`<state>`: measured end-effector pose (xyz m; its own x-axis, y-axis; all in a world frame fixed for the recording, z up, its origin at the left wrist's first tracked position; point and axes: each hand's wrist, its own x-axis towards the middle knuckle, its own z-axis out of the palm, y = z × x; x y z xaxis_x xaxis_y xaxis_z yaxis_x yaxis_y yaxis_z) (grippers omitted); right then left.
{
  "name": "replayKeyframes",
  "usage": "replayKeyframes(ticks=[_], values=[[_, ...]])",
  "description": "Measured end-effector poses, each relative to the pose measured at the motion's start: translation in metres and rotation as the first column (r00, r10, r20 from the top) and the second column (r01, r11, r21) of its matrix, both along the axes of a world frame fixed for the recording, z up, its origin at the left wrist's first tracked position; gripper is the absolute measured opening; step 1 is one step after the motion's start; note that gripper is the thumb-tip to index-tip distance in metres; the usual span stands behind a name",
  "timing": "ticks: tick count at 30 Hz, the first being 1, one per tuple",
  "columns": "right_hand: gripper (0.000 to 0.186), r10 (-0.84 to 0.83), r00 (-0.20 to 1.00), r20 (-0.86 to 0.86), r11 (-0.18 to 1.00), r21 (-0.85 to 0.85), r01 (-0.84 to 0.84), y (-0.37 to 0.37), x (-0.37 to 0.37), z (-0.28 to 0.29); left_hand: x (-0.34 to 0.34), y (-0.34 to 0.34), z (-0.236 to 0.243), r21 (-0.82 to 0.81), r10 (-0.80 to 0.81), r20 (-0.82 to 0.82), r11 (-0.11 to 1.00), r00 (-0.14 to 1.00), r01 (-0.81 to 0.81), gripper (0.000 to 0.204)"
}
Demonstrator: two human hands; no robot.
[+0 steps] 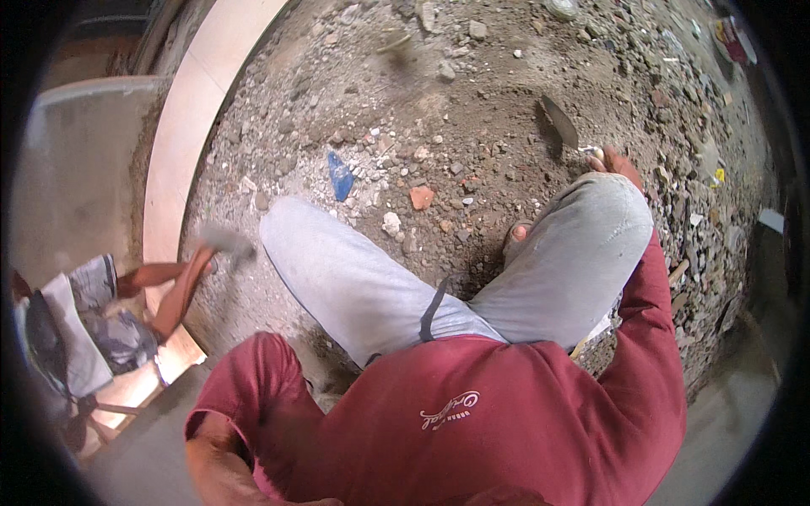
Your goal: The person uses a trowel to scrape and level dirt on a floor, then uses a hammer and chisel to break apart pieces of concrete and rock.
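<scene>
My right hand (620, 167) is beside my right knee, its fingers closed on the pale handle of a trowel (558, 124), whose dark blade lies over the loose dirt. My left arm (215, 447) is bent in toward my body at the lower edge; its fingers are too cut off to make out. My legs (329, 270) in pale trousers are bent apart over rubble, with a sandalled foot (519, 232) under the right knee. A blue shard (340, 175) and an orange fragment (422, 197) lie in the dirt between trowel and left knee.
At left, a co-worker's bare limbs (173, 299) reach toward a blurred grey object (228, 240) near my left knee. A pale tile strip (198, 76) borders the rubble, with a grey wall (76, 169) beyond. Gravel and debris (704, 169) spread along the right.
</scene>
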<state>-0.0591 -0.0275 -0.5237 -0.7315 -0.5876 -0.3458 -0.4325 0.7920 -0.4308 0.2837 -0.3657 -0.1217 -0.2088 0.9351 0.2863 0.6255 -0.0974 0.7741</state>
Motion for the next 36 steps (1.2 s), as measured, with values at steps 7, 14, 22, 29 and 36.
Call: replayKeyframes(ticks=[7, 14, 22, 29, 36], values=[[0.048, -0.047, 0.998, 0.040, 0.998, -0.033, 0.048, -0.008, 0.012, -0.007, -0.018, 0.004, 0.012, -0.010, -0.008, -0.108, 1.000, 0.994, 0.007, 0.044], [0.051, -0.065, 0.998, 0.009, 0.997, -0.040, 0.066, 0.008, 0.004, -0.028, -0.018, 0.011, 0.031, -0.046, 0.156, -0.330, 0.982, 0.931, -0.181, 0.039], [0.039, -0.051, 0.998, 0.032, 0.998, -0.035, 0.052, 0.016, 0.009, -0.058, -0.006, 0.020, 0.037, -0.039, 0.276, -0.463, 0.943, 0.842, -0.330, 0.035], [0.039, -0.100, 0.994, 0.044, 0.975, -0.197, 0.106, 0.043, 0.015, -0.087, -0.002, 0.017, 0.046, 0.100, 0.386, -0.530, 0.913, 0.755, -0.396, 0.031], [0.035, 0.062, 0.997, -0.047, 0.979, -0.189, -0.070, 0.042, 0.059, -0.030, 0.009, -0.016, 0.006, 0.229, 0.964, -0.202, 0.220, 0.175, -0.948, 0.027]])
